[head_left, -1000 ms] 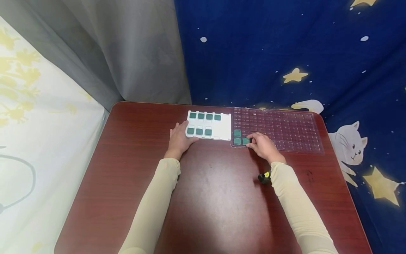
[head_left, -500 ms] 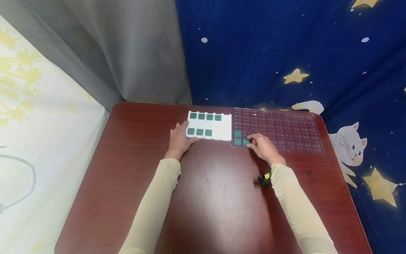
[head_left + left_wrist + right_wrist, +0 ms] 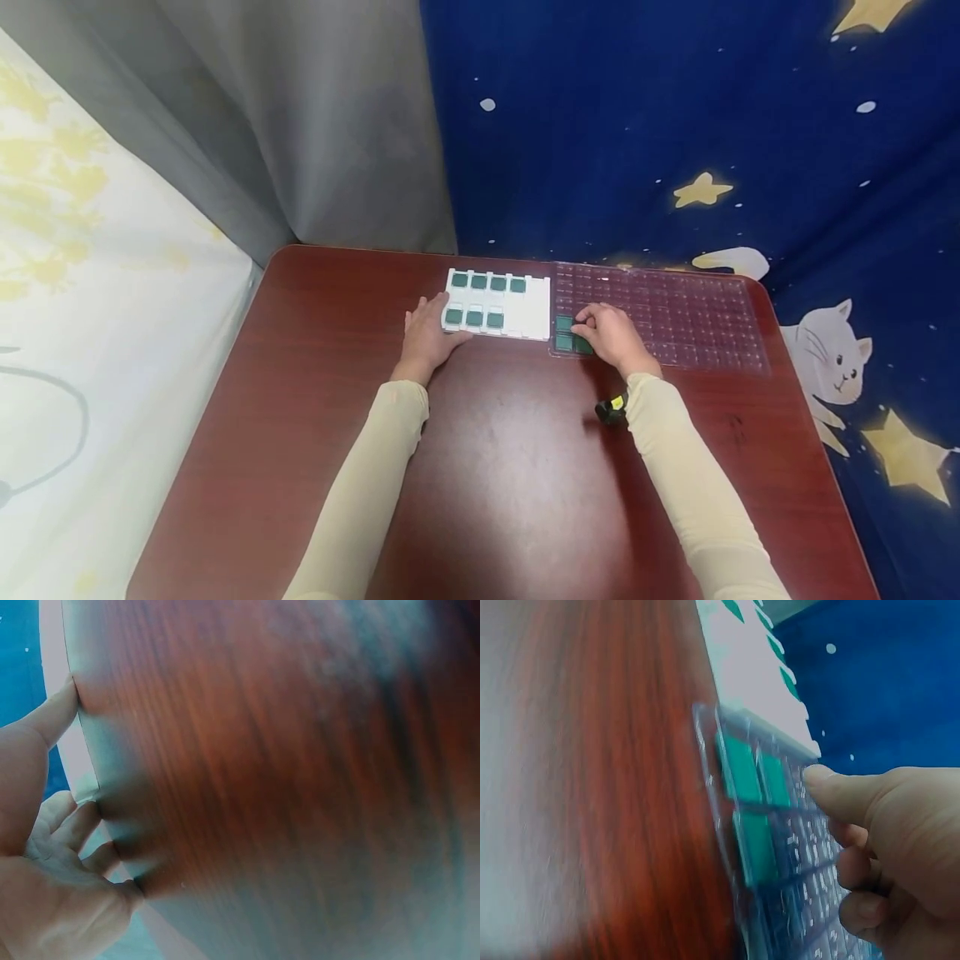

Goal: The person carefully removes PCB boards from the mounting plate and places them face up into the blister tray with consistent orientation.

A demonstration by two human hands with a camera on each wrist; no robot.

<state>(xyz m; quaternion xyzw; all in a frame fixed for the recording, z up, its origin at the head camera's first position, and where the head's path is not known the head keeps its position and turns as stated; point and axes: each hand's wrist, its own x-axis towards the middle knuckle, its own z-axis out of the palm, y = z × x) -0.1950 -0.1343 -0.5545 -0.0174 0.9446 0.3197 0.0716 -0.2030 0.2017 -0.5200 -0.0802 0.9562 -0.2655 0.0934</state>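
My left hand (image 3: 428, 337) rests against the left end of a white slotted tray (image 3: 536, 308), thumb at the near edge and fingers spread. Two rows of small green square tiles (image 3: 478, 282) sit in this tray. My right hand (image 3: 613, 334) hovers over the left end of a clear plastic compartment tray (image 3: 675, 321), thumb and index finger apart near a green tile (image 3: 564, 322). In the right wrist view, three green tiles (image 3: 756, 847) lie in neighbouring compartments, and the right thumb (image 3: 844, 791) stands beside them with the other fingers bent.
Both trays lie side by side at the far edge of the dark red wooden table (image 3: 510, 467). A black device with a yellow label (image 3: 611, 409) is at the right wrist. Behind the table hang a grey curtain (image 3: 360, 125) and a blue star-patterned curtain (image 3: 585, 142).
My right hand has left the near right tile and moved up and left toward the far one. The left hand keeps its place at the white tray. The head view has tilted slightly.
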